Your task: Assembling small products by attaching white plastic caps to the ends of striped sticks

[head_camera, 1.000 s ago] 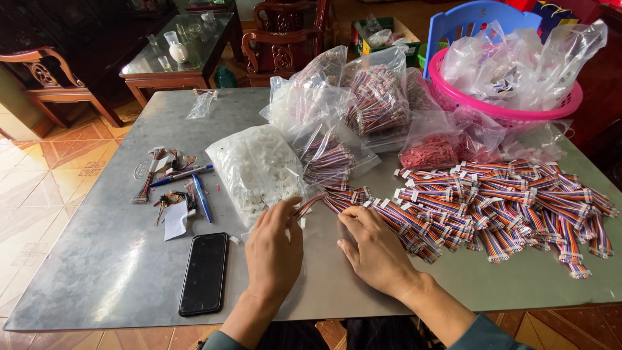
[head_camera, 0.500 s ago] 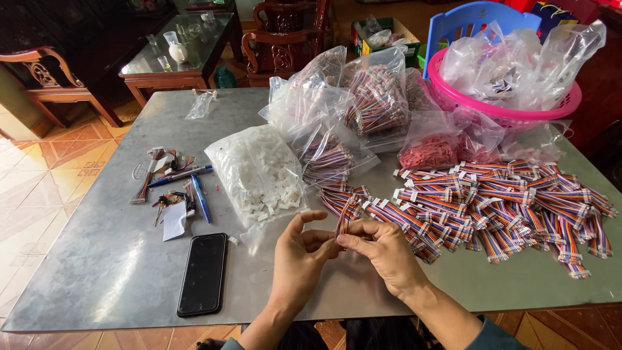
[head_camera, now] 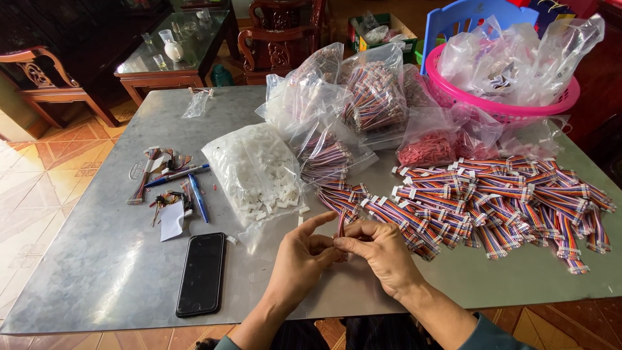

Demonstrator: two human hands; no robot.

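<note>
Pinching a short multicoloured ribbon cable (head_camera: 341, 227) between them, the left hand (head_camera: 303, 254) and right hand (head_camera: 382, 254) meet above the grey table (head_camera: 97, 272), each grip pressed onto the cable. Just beyond lies a clear bag of white connectors (head_camera: 259, 174); a black phone (head_camera: 201, 273) rests left; a pink basket (head_camera: 512, 104) of clear bags stands far right.

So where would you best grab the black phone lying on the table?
By its two long edges, coming from above. The black phone lies flat, screen up, on the metal table, its sides free; the left hand is nearest.
</note>
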